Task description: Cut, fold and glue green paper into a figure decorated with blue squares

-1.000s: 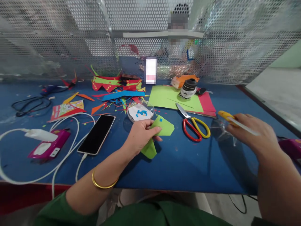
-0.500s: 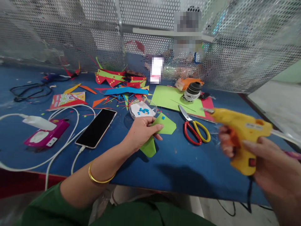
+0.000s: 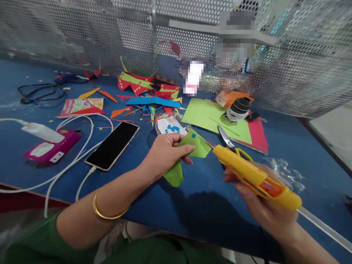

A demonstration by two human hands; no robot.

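My left hand (image 3: 167, 154) pinches a light green paper cut-out (image 3: 202, 146) between thumb and fingers, with part of it hanging below the palm. One small blue paper square (image 3: 194, 135) sits on its upper part. My right hand (image 3: 264, 205) is wrapped round a yellow hot glue gun (image 3: 242, 167), a clear glue stick (image 3: 324, 227) sticking out of its back. The gun's nozzle is at the right edge of the green paper; whether it touches, I cannot tell. Just behind my left hand stands a clear dish (image 3: 187, 126) with white paper and small blue squares (image 3: 172, 128).
Scissors (image 3: 227, 136) lie partly hidden behind the glue gun. Farther back are green paper sheets (image 3: 198, 112), a dark bottle-like object (image 3: 238, 109) and coloured scraps (image 3: 154, 102). A phone (image 3: 112, 145), white cables and a purple power strip (image 3: 55, 146) lie left. Perforated metal mesh (image 3: 110, 44) borders the back.
My right hand has brought the glue gun leftward, its nozzle now beside the green paper. My left hand still holds the paper, slightly tilted. The whole view has shifted a little.
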